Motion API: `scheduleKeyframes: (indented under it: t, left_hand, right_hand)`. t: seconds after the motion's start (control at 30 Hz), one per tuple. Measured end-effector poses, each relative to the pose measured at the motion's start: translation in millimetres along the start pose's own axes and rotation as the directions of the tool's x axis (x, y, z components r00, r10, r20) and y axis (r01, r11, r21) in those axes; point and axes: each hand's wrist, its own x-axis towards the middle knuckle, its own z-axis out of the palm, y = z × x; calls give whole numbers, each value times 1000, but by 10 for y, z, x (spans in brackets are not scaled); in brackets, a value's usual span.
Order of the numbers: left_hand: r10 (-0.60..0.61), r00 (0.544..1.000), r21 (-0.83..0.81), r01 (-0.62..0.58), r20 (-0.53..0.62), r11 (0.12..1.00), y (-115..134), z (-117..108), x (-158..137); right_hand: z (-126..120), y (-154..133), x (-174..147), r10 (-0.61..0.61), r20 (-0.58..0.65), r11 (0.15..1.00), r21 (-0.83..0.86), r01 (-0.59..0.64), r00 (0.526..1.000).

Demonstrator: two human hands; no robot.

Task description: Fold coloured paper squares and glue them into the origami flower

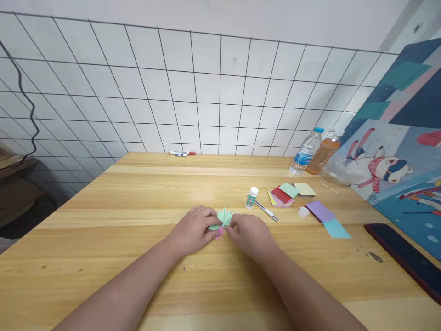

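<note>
A small folded paper piece (224, 216), pale green with pointed tips fanning out at the top, lies on the wooden table between my hands. Below it a bit of pink paper (219, 233) shows. My left hand (196, 228) grips the left side of the folded paper, fingers closed on it. From the right, my right hand (251, 234) pinches the paper's edge between thumb and fingers. My fingers hide part of the folds. Just beyond my right hand stands a glue stick (251, 197) with a white cap, beside a utility knife (267, 211) lying flat.
Stacked colored paper squares (283, 195) lie right of the glue, near a clear cap (303, 212) and purple and blue sheets (320, 211). Two bottles (306, 151) stand at the back right. Markers (182, 153) lie by the wall, a phone (403, 257) at the right.
</note>
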Motion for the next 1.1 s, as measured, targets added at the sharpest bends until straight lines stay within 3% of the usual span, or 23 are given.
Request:
scheduleKeyframes:
  t: [0.07, 0.23, 0.43, 0.73, 0.93, 1.1]
  left_hand:
    - [-3, 1000, -2, 3, 3, 1000, -1, 0, -6]
    - [12, 1000, -49, -12, 11, 999, -6, 3, 2]
    - [30, 999, -82, -28, 14, 996, 8, 5, 28]
    - [-37, 991, -70, 28, -127, 997, -6, -35, 2]
    - [-40, 988, -26, 36, -146, 999, -69, -22, -14]
    - [-21, 988, -104, 6, -153, 995, 38, -61, -30]
  right_hand:
    - [-219, 195, -39, 88, 11, 993, 74, -88, 996]
    - [-567, 610, -151, 162, 220, 981, 72, -182, 962]
    - [-369, 514, -153, 24, 251, 999, 15, -29, 968]
    - [-361, 476, -105, -25, 273, 996, 84, 2, 962]
    - [-331, 454, -125, 44, 302, 998, 22, -54, 952]
    - [-367, 419, -117, -95, 229, 976, 214, 45, 969]
